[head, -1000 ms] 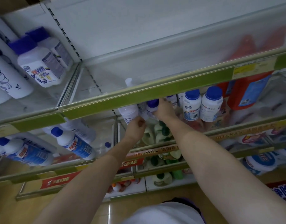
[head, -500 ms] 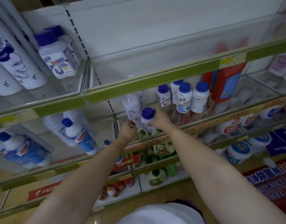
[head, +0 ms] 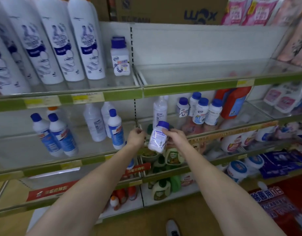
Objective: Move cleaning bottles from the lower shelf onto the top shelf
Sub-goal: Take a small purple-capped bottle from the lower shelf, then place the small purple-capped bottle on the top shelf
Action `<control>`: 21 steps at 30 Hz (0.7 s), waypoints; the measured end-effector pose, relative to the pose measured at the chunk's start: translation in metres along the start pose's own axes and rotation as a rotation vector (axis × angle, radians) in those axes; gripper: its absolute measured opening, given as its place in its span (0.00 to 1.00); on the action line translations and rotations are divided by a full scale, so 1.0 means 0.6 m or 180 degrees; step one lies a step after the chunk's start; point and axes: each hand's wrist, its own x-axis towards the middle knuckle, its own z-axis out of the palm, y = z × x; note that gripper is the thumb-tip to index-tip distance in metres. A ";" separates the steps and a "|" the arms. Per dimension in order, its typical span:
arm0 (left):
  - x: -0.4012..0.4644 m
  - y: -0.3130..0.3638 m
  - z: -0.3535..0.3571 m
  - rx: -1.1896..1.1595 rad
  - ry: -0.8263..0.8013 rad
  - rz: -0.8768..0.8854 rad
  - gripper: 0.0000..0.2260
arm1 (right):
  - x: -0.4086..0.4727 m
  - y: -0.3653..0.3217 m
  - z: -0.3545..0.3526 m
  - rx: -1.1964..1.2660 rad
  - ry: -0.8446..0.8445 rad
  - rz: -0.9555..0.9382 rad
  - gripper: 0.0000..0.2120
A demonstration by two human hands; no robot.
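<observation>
My right hand [head: 175, 136] grips a small white cleaning bottle with a blue cap [head: 158, 137], held tilted in front of the lower shelf [head: 259, 127]. My left hand [head: 136, 137] hovers just left of the bottle with curled fingers and holds nothing that I can see. Several matching blue-capped bottles [head: 200, 110] stand on the lower shelf behind. On the top shelf [head: 194, 88] one matching bottle [head: 120, 57] stands left of the divider. The right bay of the top shelf holds no bottles.
Tall white spray cans [head: 85, 40] fill the top shelf's left bay. Blue-capped bleach bottles [head: 61, 133] stand on the lower left shelf. A red detergent jug [head: 232, 101] sits beside the small bottles. Pink refill packs [head: 283, 99] lie at right. Green bottles [head: 171, 156] fill shelves below.
My right hand has pulled the small bottle out of the lower shelf toward me. My left hand drew back with it. The view has tilted up and now shows the top shelf.
</observation>
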 end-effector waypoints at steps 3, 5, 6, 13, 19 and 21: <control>-0.020 0.006 -0.035 -0.0070 0.0017 0.0040 0.07 | -0.045 -0.016 0.024 0.0433 0.0083 0.0006 0.41; -0.031 0.011 -0.057 -0.0097 0.0047 0.0052 0.07 | -0.081 -0.036 0.043 0.0898 0.0031 0.0050 0.27; -0.038 0.012 -0.066 -0.0118 0.0041 0.0067 0.07 | -0.089 -0.039 0.051 0.1209 -0.0022 0.0072 0.24; -0.074 0.020 -0.123 -0.0349 0.0041 0.0210 0.05 | -0.141 -0.082 0.123 0.1805 -0.0152 0.0208 0.25; -0.104 0.040 -0.141 -0.0797 -0.0182 0.0252 0.14 | -0.159 -0.105 0.173 0.0642 0.0180 -0.0076 0.22; -0.116 0.041 -0.147 -0.1148 -0.0509 0.0026 0.17 | -0.155 -0.114 0.181 0.0446 0.0266 -0.0061 0.24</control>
